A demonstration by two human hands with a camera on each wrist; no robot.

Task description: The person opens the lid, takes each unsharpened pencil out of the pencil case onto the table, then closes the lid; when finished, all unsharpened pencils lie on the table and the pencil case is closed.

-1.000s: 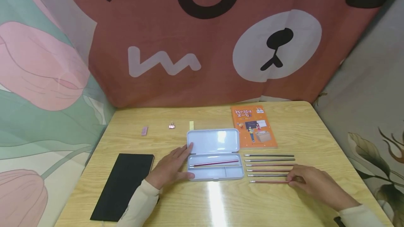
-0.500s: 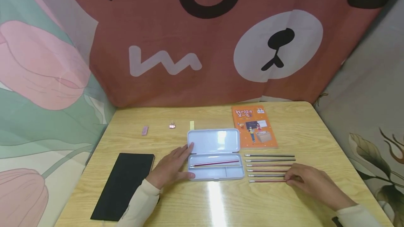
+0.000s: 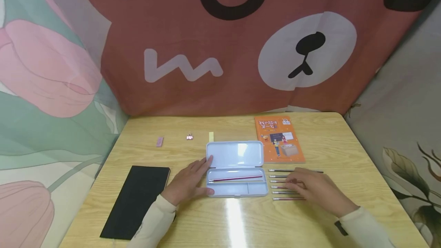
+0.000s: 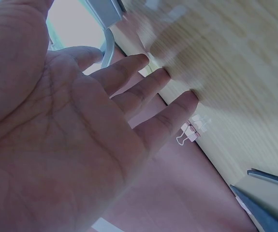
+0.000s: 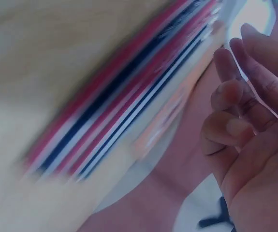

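Observation:
An open pale blue pencil case (image 3: 237,190) lies mid-table, its lid folded back. A dark red pencil (image 3: 237,178) and a thinner, light-coloured one lie in its upper compartment. My left hand (image 3: 186,183) rests at the case's left side, fingers on the lid edge and thumb on the tray; its fingers look straight in the left wrist view. My right hand (image 3: 317,188) is above a row of several red and dark pencils (image 3: 280,199), covering part of them. In the right wrist view its fingers are loosely bent, with nothing visible between them.
An orange book (image 3: 286,144) lies behind the pencils, partly behind the lid. A black notebook (image 3: 138,202) lies at the left. A pink eraser (image 3: 160,142), a binder clip (image 3: 190,136) and a yellow strip (image 3: 211,137) are near the back.
My right hand has moved left and slightly away from me, from the pencils' right ends to over their middle. The left hand stays on the case. The pencils keep their row.

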